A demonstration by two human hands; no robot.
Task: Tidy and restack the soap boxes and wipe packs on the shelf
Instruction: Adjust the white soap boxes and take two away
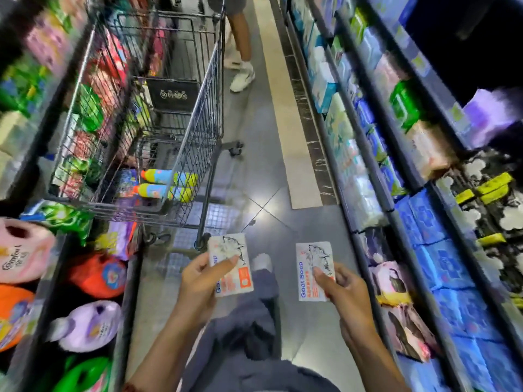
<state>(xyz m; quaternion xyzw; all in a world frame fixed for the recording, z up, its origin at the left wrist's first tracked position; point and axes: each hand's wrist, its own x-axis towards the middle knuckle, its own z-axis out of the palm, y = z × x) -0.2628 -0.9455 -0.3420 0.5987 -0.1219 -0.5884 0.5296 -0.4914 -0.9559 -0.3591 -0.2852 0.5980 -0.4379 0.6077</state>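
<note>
"Over the aisle floor [263,165], between the two rows of goods, what is carried?"

"Two soap boxes, one for each hand. The left hand [198,281] grasps the left soap box [230,264], with the thumb on its face. The right hand [343,287] grasps the right soap box [314,271] in the same way. Both boxes are in the air, apart from the shelf [379,154] on the right."

"How much is done, then?"

"I judge the work is in the middle: these two boxes are not yet put in their place. The blue packs [433,222] on that shelf are blurred, so I cannot tell if they are tidy."

"Which way do the boxes point?"

"Printed face up, long axis running away from the person, along the aisle, goat drawing at the far end. The left one leans a little to the left."
</note>
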